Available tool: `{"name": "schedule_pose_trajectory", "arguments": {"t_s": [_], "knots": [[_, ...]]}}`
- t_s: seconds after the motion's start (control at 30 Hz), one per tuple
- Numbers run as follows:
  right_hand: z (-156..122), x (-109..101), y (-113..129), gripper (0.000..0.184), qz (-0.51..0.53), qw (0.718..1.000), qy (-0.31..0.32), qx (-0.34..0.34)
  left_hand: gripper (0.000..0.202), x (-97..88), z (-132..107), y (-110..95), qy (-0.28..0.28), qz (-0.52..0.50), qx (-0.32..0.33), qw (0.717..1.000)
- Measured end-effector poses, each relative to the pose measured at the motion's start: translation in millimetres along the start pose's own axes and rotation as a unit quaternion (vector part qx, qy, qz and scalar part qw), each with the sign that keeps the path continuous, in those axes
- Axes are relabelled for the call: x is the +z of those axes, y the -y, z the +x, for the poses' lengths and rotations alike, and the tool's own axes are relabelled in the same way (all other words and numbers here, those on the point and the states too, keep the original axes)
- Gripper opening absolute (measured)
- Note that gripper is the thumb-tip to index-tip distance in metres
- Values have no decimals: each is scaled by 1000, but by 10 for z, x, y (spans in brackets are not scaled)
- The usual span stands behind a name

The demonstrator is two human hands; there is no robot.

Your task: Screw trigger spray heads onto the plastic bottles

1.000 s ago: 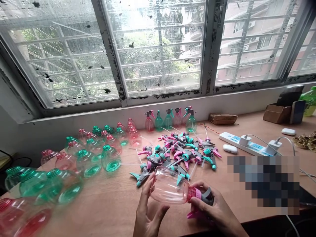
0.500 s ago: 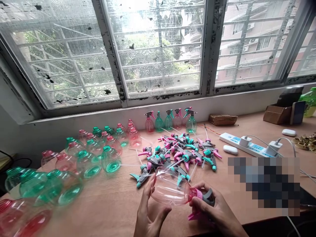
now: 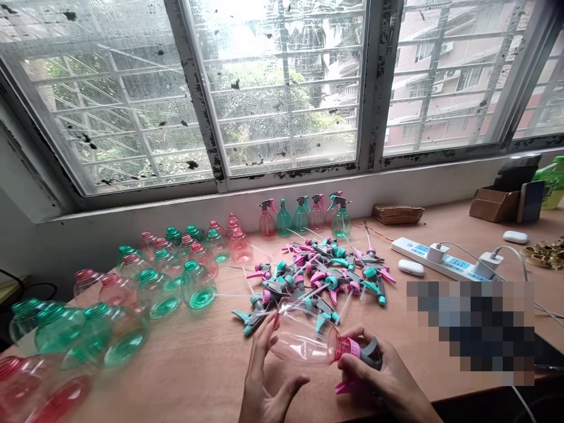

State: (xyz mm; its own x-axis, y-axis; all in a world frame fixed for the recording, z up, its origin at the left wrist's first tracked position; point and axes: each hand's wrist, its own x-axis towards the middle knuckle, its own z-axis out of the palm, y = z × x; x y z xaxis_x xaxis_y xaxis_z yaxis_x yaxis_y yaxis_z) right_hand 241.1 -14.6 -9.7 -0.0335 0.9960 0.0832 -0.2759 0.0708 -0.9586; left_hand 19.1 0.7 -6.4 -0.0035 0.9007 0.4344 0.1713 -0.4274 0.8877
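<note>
A clear pink spray bottle lies sideways above the front of the table, its neck to the right. On that neck sits a grey spray head with a pink collar and a pink trigger. My right hand is closed round the head and collar. At the bottle's base is my left hand, its fingers touching the base and its thumb spread away from the wall. Just behind lies a pile of loose spray heads, grey with pink or teal parts and thin tubes.
Several open green bottles and pink bottles stand at the left. Finished spray bottles line the window wall. To the right are a power strip with cables, a white case and a cardboard box.
My left thumb has come off the bottle's wall and spread outward. The bottle looks slightly rotated, while my right hand keeps its hold on the spray head.
</note>
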Motion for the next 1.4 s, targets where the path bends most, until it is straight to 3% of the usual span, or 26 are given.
{"name": "schedule_pose_trajectory", "arguments": {"t_s": [0.2,0.37,0.6,0.77,1.1,1.27,1.4], "knots": [[-6,13,27,38,-25,1000,7,6,56,1,3,41,-10,-24,0,1000],[-7,26,45,41,12,1000,-16,-12,48,3,-1,75,0,-10,12,1000],[5,10,-19,43,-9,1000,-2,10,70,14,-27,37,-10,-17,-12,1000],[7,12,-27,42,-16,1000,-8,6,69,46,-31,-1,-19,-33,-42,998],[7,28,9,40,-5,1000,-16,-16,51,32,-14,67,-29,-2,6,1000],[1,19,-20,39,-6,1000,6,-5,69,33,-31,52,-20,-3,5,1000],[-4,18,-48,43,-8,1000,6,22,65,60,-41,0,-34,-37,-9,999]]}}
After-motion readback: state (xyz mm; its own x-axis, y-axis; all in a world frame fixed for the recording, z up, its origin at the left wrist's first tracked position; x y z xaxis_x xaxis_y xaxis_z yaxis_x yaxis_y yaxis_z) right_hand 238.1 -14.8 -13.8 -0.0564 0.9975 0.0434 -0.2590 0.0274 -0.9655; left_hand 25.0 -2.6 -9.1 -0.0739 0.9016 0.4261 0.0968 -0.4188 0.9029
